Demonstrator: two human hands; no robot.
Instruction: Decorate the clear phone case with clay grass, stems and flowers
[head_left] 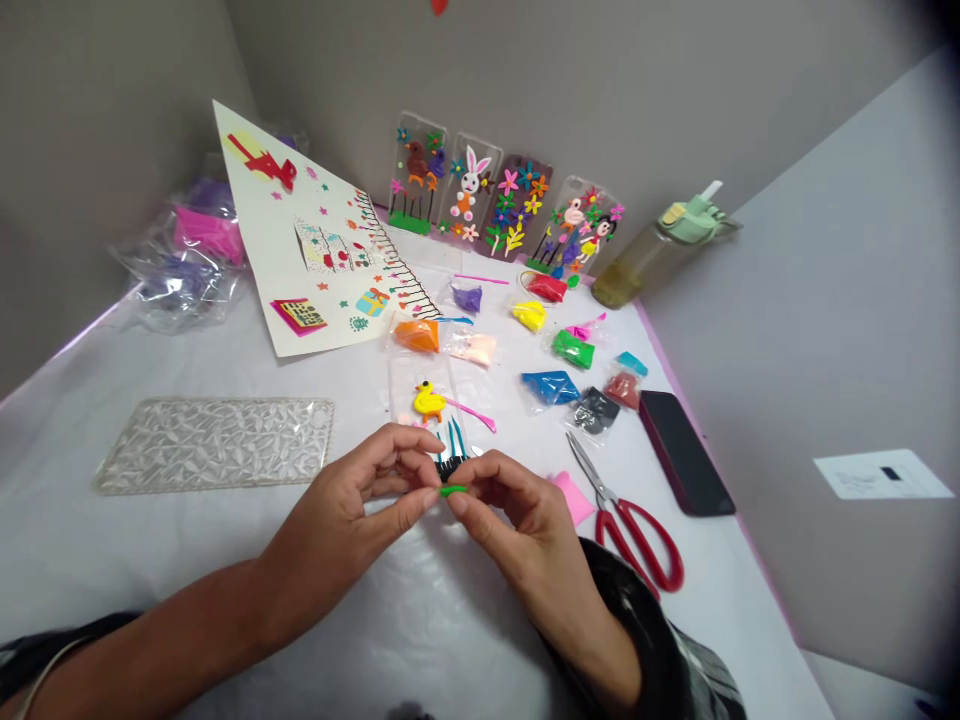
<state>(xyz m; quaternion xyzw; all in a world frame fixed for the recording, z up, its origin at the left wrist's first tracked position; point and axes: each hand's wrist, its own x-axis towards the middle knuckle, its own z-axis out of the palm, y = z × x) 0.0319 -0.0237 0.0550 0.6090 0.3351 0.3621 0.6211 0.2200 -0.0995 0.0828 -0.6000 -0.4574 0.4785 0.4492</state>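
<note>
Between my two hands is a small rolled strip of green modelling clay (pixel 453 490). My left hand (pixel 367 490) pinches its left end between thumb and finger. The thumb and fingers of my right hand (pixel 510 500) close on the other end. Just beyond the fingertips lies a clear phone case (pixel 401 385) with a yellow clay duck (pixel 430 402), teal strips (pixel 454 436) and a black fringed piece (pixel 451 467) on it. My hands cover the near part of that case. A pink modelling tool (pixel 472 413) lies by the duck.
Red-handled scissors (pixel 637 535) and a phone (pixel 686 455) lie right. Several clay packets, including blue (pixel 551 387) and orange (pixel 417 337), spread beyond. Decorated cases (pixel 469 185) lean on the wall beside a bottle (pixel 649 250). Left are a textured clear mat (pixel 217 445) and a decorated card (pixel 277 260).
</note>
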